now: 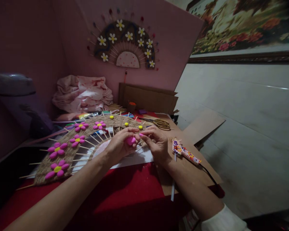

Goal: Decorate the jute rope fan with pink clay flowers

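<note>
A fan-shaped woven piece (62,150) made of twine and wooden skewers lies on the table, with several pink clay flowers (57,149) and small yellow dots (126,124) stuck on it. My left hand (121,144) is curled around a lump of pink clay (130,140) just above the fan's right end. My right hand (156,142) meets it from the right, its fingertips pinching at the same pink lump.
A colourful patterned tool with a black cord (186,153) lies on brown cardboard (202,125) to the right. Gold scissors (160,123) rest behind the hands. A finished fan with white flowers (125,43) hangs on the pink wall. Crumpled pink cloth (83,93) sits at back left.
</note>
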Available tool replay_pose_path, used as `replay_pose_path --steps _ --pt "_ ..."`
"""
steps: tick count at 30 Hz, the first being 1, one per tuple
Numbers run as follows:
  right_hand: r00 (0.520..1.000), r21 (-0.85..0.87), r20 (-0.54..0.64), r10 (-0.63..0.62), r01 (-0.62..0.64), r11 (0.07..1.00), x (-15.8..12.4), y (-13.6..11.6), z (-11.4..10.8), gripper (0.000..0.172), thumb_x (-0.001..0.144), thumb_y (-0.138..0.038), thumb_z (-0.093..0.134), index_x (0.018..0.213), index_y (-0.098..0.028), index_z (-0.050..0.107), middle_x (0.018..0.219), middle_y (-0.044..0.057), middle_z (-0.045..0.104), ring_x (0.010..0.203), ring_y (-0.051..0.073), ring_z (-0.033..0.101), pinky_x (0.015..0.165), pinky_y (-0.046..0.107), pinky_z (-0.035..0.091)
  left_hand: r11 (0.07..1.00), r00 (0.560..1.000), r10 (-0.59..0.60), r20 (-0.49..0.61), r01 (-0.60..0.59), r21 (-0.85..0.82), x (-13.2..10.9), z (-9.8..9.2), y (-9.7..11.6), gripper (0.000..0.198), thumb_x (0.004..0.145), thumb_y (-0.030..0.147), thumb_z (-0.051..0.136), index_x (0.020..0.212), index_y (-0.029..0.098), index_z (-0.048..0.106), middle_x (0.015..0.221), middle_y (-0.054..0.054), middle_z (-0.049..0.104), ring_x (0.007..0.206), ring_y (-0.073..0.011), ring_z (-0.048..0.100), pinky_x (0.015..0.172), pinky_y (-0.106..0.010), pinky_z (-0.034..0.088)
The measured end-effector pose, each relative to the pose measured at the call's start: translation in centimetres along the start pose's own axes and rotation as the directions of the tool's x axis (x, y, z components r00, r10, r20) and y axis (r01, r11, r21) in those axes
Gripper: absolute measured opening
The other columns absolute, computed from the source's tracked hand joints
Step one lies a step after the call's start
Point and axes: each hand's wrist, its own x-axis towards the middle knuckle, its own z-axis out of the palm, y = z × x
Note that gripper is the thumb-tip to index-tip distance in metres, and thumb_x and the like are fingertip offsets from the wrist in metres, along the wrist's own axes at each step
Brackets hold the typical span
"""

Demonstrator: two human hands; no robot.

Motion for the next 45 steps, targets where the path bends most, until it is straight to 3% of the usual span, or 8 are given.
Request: replay_pose_path --steps 10,16,21,29,36,45 --pt "0.992 -0.075 0.123 0.005 0.004 0.997 -0.3 0.2 0.3 0.006 0.083 -0.023 0.062 0.085 -0.021 0.067 0.082 0.003 0.060 0.081 0.016 0.056 0.071 0.030 0.046 0.996 0.997 -0.018 -0.079 0.024 0.081 -0.3 0.4 0.0 0.026 0.077 0.017 0.054 0.103 0.017 0.053 0.071 -0.001 0.053 0.055 -0.0093 0.050 0.051 -0.021 0.040" --pt "0.980 -0.104 0.189 0.058 -0.039 0.994 -0.4 0.0 0.4 0.010 0.079 -0.028 0.066 0.085 -0.020 0.064 0.081 0.003 0.061 0.074 0.015 0.054 0.064 0.027 0.045 0.987 0.995 0.030 -0.096 -0.015 0.160 -0.3 0.4 -0.2 0.026 0.076 0.022 0.055 0.102 0.018 0.055 0.080 -0.002 0.054 0.061 -0.0100 0.051 0.054 -0.022 0.043" --pt "0.976 -0.136 0.190 0.103 -0.077 0.988 -0.4 -0.2 0.4 0.009 0.079 -0.027 0.065 0.083 -0.019 0.062 0.078 0.002 0.060 0.070 0.014 0.054 0.061 0.026 0.044 0.960 0.989 0.064 -0.131 -0.025 0.278 -0.2 0.5 -0.4 0.026 0.075 0.025 0.055 0.101 0.020 0.056 0.085 -0.002 0.054 0.064 -0.0102 0.051 0.054 -0.021 0.043" --pt "0.970 -0.123 0.225 0.095 -0.068 0.990 -0.3 0.2 0.3 0.009 0.080 -0.026 0.064 0.086 -0.020 0.065 0.081 0.004 0.063 0.075 0.016 0.056 0.067 0.028 0.046 0.963 0.988 0.079 -0.134 -0.041 0.268 -0.2 0.5 -0.6 0.027 0.075 0.025 0.054 0.101 0.020 0.055 0.078 -0.001 0.053 0.060 -0.0101 0.050 0.051 -0.021 0.041" --pt "0.962 -0.160 0.264 0.069 -0.026 0.987 -0.1 0.1 0.3 0.010 0.082 -0.027 0.060 0.084 -0.019 0.064 0.079 0.004 0.063 0.071 0.014 0.055 0.059 0.025 0.043 0.970 0.989 0.079 -0.129 -0.046 0.238 -0.2 0.8 -0.4 0.026 0.074 0.023 0.053 0.100 0.020 0.054 0.074 0.000 0.053 0.056 -0.0093 0.049 0.049 -0.020 0.040" --pt "0.979 -0.221 0.185 0.083 -0.040 0.974 -0.4 0.5 0.5 0.008 0.081 -0.023 0.057 0.078 -0.018 0.062 0.073 0.002 0.060 0.061 0.011 0.051 0.052 0.023 0.041 0.969 0.989 0.073 -0.132 -0.039 0.244 -0.2 0.9 -0.4 0.031 0.069 0.018 0.054 0.100 0.018 0.056 0.071 0.001 0.055 0.054 -0.0093 0.051 0.050 -0.020 0.042"
